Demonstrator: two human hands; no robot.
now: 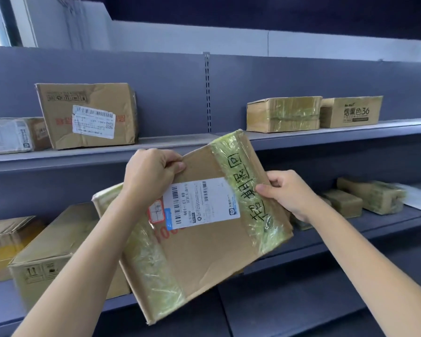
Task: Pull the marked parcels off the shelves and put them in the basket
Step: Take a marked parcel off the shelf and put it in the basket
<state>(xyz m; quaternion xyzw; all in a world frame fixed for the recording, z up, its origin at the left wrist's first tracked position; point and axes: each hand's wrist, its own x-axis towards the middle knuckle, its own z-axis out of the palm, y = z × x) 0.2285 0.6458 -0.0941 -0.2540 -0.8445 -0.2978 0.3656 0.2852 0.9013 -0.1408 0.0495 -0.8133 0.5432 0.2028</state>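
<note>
- The left hand grips the parcel at its upper left edge, fingers curled over the rim and thumb pressed on the front.
- The right hand pinches the parcel's right edge, thumb on the taped strip, fingers hidden behind the cardboard.
- The parcel is held tilted in the air in front of the shelves, clear of both boards; its white label faces the camera, with black handwriting along the tape beside it.
- The label's small print is too fine to read; the parcel's back is out of sight.
- The parcel and left forearm cover part of the box on the lower shelf.
- At the left edge, two more boxes are cut off by the frame.
- The upper shelf carries four boxes against a grey back panel; small taped packets lie on the lower shelf at right.
- A window shows at the top left corner.
</note>
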